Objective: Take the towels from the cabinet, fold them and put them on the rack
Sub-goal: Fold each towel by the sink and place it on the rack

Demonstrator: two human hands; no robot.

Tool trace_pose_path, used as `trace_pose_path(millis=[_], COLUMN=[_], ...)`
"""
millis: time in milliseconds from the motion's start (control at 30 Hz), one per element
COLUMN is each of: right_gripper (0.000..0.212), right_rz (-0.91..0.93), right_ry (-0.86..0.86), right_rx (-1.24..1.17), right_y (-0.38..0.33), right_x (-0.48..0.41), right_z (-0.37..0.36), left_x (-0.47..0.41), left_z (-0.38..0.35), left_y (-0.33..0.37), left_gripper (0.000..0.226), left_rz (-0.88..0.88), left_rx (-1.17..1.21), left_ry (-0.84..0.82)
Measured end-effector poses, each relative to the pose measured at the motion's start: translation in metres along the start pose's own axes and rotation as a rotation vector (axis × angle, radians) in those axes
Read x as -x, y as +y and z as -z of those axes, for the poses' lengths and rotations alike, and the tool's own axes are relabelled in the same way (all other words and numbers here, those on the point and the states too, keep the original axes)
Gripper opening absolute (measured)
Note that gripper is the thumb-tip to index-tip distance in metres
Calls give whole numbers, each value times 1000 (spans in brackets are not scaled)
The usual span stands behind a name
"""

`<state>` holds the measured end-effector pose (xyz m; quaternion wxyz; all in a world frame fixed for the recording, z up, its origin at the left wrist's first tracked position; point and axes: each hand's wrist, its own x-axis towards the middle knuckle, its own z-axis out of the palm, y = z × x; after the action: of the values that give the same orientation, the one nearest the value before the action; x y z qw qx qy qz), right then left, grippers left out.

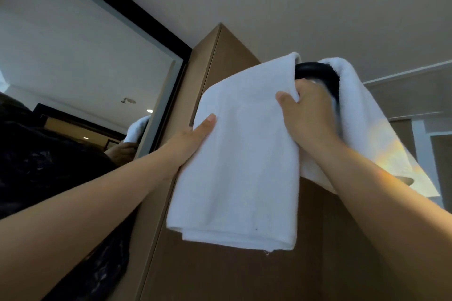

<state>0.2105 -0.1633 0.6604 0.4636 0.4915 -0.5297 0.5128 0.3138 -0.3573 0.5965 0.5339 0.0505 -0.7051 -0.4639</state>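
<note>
Towels, white: two. One folded towel (pixel 239 154) draped over the black rack bar (pixel 318 72). The left hand (pixel 193 139) pinches its left edge, thumb in front, fingers hidden behind. The right hand (pixel 310 115) grips its upper right edge, just under the bar. The second towel (pixel 362 117) hangs right of the right fingers. One brown cabinet (pixel 220 61) behind; one mirror (pixel 73 68) left.

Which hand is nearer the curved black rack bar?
Right. The right hand pinches the folded white towel directly under the curved black rack bar; the left hand holds the towel's left edge, lower and farther away.
</note>
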Motion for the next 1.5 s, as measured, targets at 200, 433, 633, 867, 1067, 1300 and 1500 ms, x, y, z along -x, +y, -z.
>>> trace_pose_path(millis=[200, 433, 633, 867, 1067, 1300, 1500], right_gripper=[19, 23, 24, 46, 53, 37, 20], right_rz=[-2, -9, -115, -215, -301, -395, -324], right_ry=[-17, -38, -296, -492, -413, -776, -577], right_rx=[16, 34, -134, -155, -261, -290, -222], right_y=[-1, -3, -7, 6, 10, 15, 18], right_x=[4, 12, 41, 87, 107, 147, 164], right_z=[3, 4, 11, 23, 24, 19, 11], left_x=[66, 102, 101, 103, 104, 109, 129], left_z=[3, 0, 7, 18, 28, 31, 4], left_y=[-44, -70, -73, -75, -71, -76, -74], left_gripper=[68, 62, 62, 48, 42, 45, 41], left_rz=[288, 398, 339, 352, 380, 342, 373], left_rx=[218, 371, 413, 647, 874, 810, 1048], left_ry=[-293, -289, -202, -184, -112, -89, 77])
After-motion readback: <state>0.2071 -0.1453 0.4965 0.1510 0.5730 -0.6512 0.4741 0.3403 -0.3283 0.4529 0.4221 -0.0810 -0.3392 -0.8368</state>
